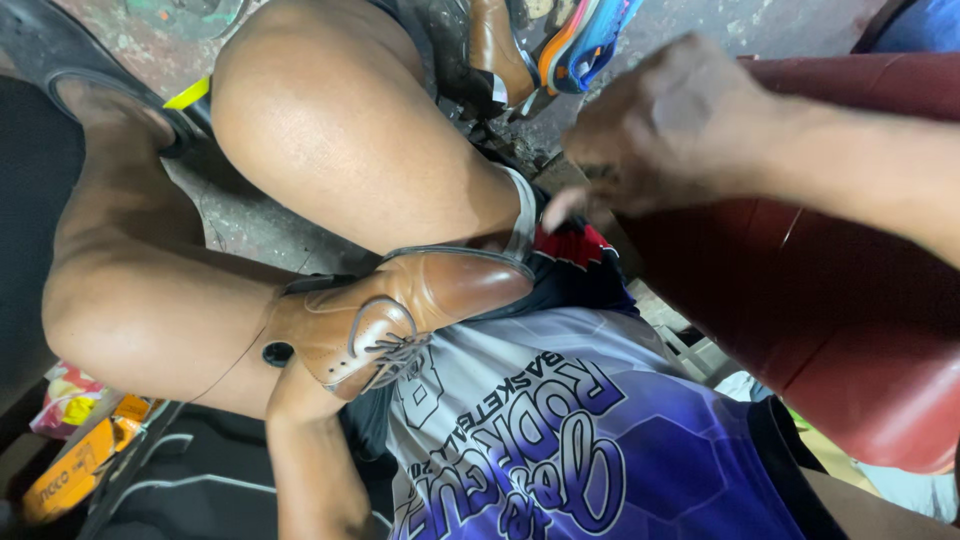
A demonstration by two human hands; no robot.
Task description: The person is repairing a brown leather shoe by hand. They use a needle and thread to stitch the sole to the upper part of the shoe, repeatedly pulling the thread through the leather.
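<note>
Shoe [420, 310] of tan leather lies wedged between the person's bare knees, sole side pressed against the upper thigh, laces hanging toward the purple and white jersey [570, 440]. Left hand [300, 395] is mostly hidden behind the shoe's heel end, so I cannot tell how its fingers are set. Right hand [665, 130] hovers above the toe end, apart from the leather, fingers curled tight together with one fingertip poking down. Dark red seat [850, 320] sits just beside. More shoes [545, 45] lie on the floor beyond the knee.
</note>
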